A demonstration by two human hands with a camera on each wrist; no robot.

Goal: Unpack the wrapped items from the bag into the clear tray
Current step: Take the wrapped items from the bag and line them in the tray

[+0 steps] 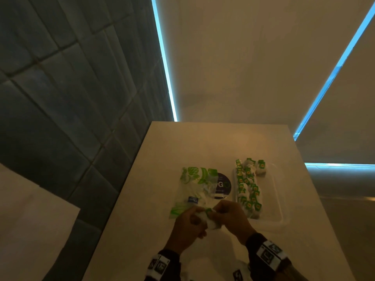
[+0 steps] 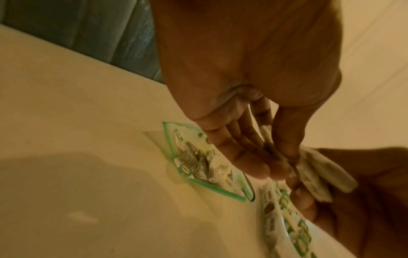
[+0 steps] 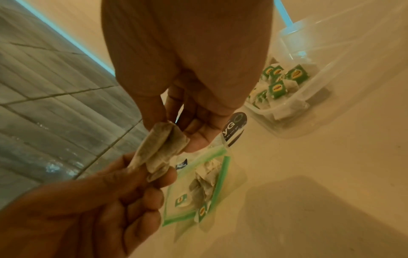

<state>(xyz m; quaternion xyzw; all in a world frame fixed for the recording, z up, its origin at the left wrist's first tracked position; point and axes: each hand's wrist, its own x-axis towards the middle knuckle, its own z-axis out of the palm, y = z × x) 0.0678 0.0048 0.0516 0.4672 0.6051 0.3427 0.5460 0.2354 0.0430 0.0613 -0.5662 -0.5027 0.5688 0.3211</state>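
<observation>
Both hands meet over the table's near middle, holding a small bunch of tea bags (image 1: 209, 219) between them. My left hand (image 1: 189, 222) pinches the bunch's lower end (image 3: 152, 172); my right hand (image 1: 229, 217) pinches its upper end (image 3: 163, 137). In the left wrist view the bunch (image 2: 318, 172) sits between thumb and fingers. The clear green-edged zip bag (image 1: 194, 187) lies flat just beyond the hands, with more tea bags inside (image 3: 203, 185). The clear tray (image 1: 278, 191) stands to the right, holding several green-tagged tea bags (image 1: 248, 185).
A round dark sticker (image 1: 222, 185) lies on the white table (image 1: 203, 142), partly under the bag. The table's left edge borders a grey tiled floor (image 1: 60, 98). Bare tabletop lies beyond the bag and tray.
</observation>
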